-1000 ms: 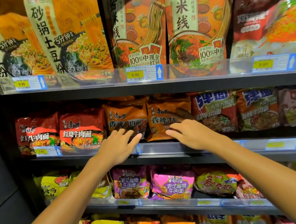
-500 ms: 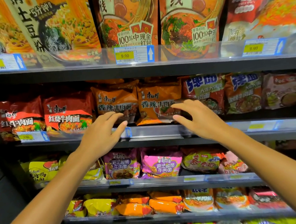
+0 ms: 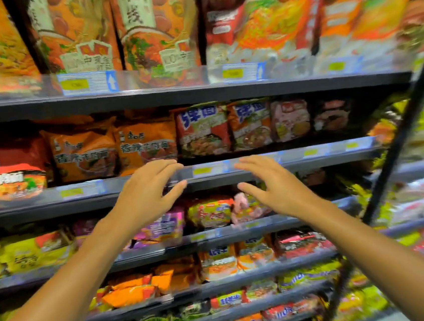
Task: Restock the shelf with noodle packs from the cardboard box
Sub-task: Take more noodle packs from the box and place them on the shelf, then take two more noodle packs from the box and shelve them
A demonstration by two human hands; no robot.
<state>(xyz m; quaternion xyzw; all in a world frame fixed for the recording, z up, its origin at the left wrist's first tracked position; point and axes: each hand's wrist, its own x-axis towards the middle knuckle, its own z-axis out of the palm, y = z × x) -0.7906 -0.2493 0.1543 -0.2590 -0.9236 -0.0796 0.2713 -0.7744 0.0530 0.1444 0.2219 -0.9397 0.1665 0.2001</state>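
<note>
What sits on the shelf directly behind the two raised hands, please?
Behind the left hand stand orange noodle packs; behind the right hand, red-and-blue packs. What lies behind these front packs is hidden.

My whole view smears with motion; price tags (image 3: 88, 82) are unreadable, top-row packs (image 3: 157, 27) are cut off above, and my hand (image 3: 144, 196) hides purple packs (image 3: 165, 228).

The shelf (image 3: 207, 172) is a dark metal rack of several tiers, each edged with a clear strip carrying yellow price tags. On the tier level with its middle strip, two orange noodle packs (image 3: 115, 147) stand upright side by side, touching, slightly crumpled. Left of them on the same tier stands a red pack (image 3: 8, 171); right of them, packs with blue lettering (image 3: 225, 127). Everything is motion-blurred.
</note>
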